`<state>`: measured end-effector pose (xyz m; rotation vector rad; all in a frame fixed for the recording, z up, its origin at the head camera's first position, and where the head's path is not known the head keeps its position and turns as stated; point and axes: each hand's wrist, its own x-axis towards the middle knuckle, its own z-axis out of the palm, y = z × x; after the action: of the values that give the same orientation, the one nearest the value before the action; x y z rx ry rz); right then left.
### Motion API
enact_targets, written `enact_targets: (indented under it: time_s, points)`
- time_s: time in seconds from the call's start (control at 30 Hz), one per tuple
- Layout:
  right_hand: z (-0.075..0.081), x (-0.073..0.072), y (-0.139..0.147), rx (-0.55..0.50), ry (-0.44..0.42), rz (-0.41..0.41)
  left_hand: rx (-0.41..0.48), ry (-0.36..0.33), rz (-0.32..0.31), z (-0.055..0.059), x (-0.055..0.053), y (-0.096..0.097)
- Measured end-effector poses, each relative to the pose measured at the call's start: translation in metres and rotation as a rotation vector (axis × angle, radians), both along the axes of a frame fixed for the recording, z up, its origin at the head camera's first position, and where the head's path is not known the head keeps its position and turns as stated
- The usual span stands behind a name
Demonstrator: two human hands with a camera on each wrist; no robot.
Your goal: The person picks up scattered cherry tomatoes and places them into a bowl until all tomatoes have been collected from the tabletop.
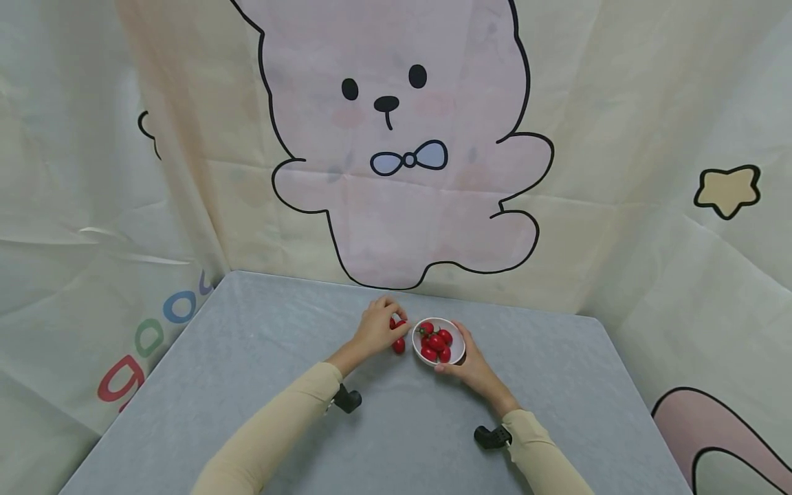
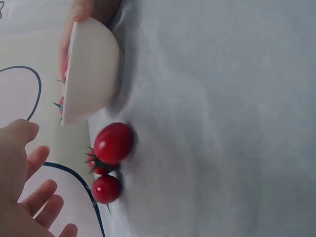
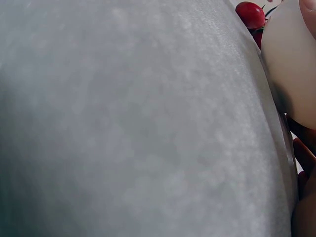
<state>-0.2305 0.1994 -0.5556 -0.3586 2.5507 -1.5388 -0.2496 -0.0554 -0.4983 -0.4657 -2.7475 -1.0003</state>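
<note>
A white bowl (image 1: 458, 342) stands on the cloth with several red cherry tomatoes (image 1: 436, 342) inside. From its right side my right hand (image 1: 475, 366) holds it, thumb near the front and fingers around the back. My left hand (image 1: 376, 326) hovers just left of the bowl, over loose cherry tomatoes (image 2: 114, 143) lying on the cloth. In the left wrist view its fingers (image 2: 42, 197) are spread and loosely bent, apart from the tomatoes, with nothing held. The right wrist view catches only part of the bowl (image 3: 291, 64) and a loose tomato (image 3: 250, 15) beyond it.
Grey-blue cloth (image 1: 396, 426) covers the table. Behind it hangs a cream curtain (image 1: 581, 227) printed with a bear, and similar curtains flank both sides. Black wrist cameras (image 1: 348, 399) are strapped to both forearms.
</note>
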Motion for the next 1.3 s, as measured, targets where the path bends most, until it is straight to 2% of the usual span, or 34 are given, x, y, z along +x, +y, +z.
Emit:
enact_targets:
  time_s: [0.33,0.57,0.6,0.87,1.03,1.3]
  points:
    - [0.002,0.002,0.000,0.008,-0.016,-0.004,-0.022,-0.020,-0.084,-0.014,0.005,-0.015]
    - [0.036,0.017,-0.007,0.023,-0.055,0.021,-0.041,-0.066,-0.116,-0.021,0.009,-0.018]
    - [0.036,0.017,-0.007,0.032,-0.050,0.023,-0.049,-0.071,-0.121,-0.021,0.009,-0.018]
    - [0.000,0.001,-0.001,0.013,-0.038,-0.009,-0.098,-0.093,-0.145,-0.030,0.009,-0.020]
    - [-0.002,0.001,-0.001,0.015,-0.021,-0.011,-0.138,-0.112,-0.133,-0.035,0.009,-0.021]
    - [-0.002,0.000,-0.001,0.010,-0.008,-0.004,-0.139,-0.146,-0.103,-0.034,0.011,-0.025]
